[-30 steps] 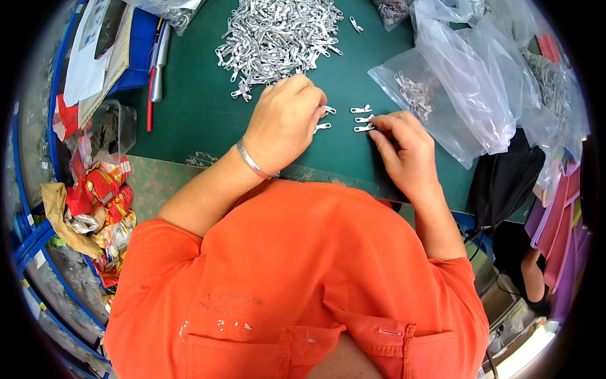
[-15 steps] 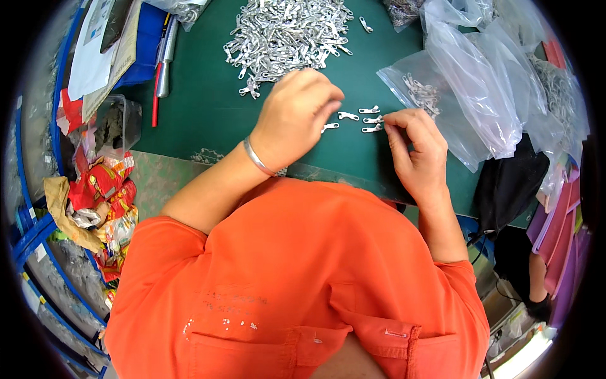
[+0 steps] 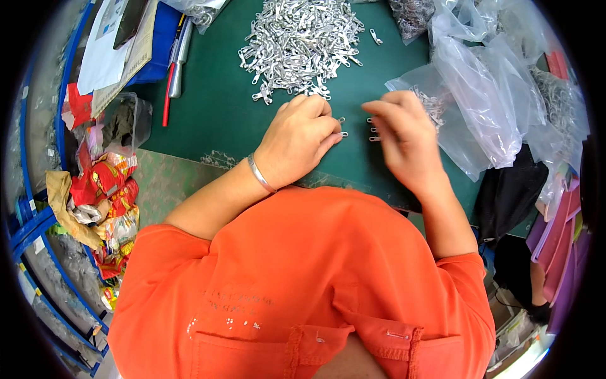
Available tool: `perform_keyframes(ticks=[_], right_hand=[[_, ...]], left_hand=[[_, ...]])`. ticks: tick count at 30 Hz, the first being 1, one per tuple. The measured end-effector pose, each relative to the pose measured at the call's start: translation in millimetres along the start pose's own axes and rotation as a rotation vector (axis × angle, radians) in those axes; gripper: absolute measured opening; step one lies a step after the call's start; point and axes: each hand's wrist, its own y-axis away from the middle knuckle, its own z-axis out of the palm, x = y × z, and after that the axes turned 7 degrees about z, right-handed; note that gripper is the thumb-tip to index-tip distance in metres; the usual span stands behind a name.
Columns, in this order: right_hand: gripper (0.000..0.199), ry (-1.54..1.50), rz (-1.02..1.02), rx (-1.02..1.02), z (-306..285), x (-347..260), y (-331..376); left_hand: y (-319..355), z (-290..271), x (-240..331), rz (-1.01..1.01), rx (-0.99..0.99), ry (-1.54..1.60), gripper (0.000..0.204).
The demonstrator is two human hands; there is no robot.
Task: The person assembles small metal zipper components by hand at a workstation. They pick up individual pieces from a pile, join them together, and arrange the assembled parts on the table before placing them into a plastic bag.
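A heap of silver zipper sliders lies on the green tabletop. Just below it my left hand rests near the table, fingers curled and thumb and forefinger closed at a zipper slider. The end of another slider shows beside the fingertips; the rest is covered. To the right, my right hand hovers over a short row of sliders, partly hiding them. Its fingers are bent and smeared by motion, so their grip is unclear.
Clear plastic bags with sliders inside lie at right, near a black cloth bag. One stray slider sits apart from the heap. At left are a red pen, papers, a plastic tub and coloured wrappers.
My right hand has lifted from the row's right end and swung over it, its fingers now blurred. My left hand's thumb and forefinger have come down to the loose sliders. The view shifted slightly.
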Motion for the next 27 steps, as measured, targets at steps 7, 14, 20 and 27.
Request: perform_keyframes(ticks=[7, 14, 20, 27], right_hand=[[0.007, -0.139, 0.320, -0.036, -30.3, 8.8, 38.8], [0.013, 0.007, 0.198, 0.080, -4.1, 8.4, 49.0], [0.011, 0.008, 0.222, 0.198, -21.0, 19.9, 45.3], [0.018, 0.062, 0.012, 0.058, -2.4, 13.7, 49.6]], left_hand=[[-4.5, -3.7, 1.9, 0.042, -0.075, -0.007, 0.016], [-8.4, 0.6, 5.4, 0.048, 0.069, 0.072, 0.016], [-2.2, 1.1, 10.4, -0.036, 0.087, 0.210, 0.015], [-7.3, 9.4, 10.6, 0.146, -0.011, 0.127, 0.012]])
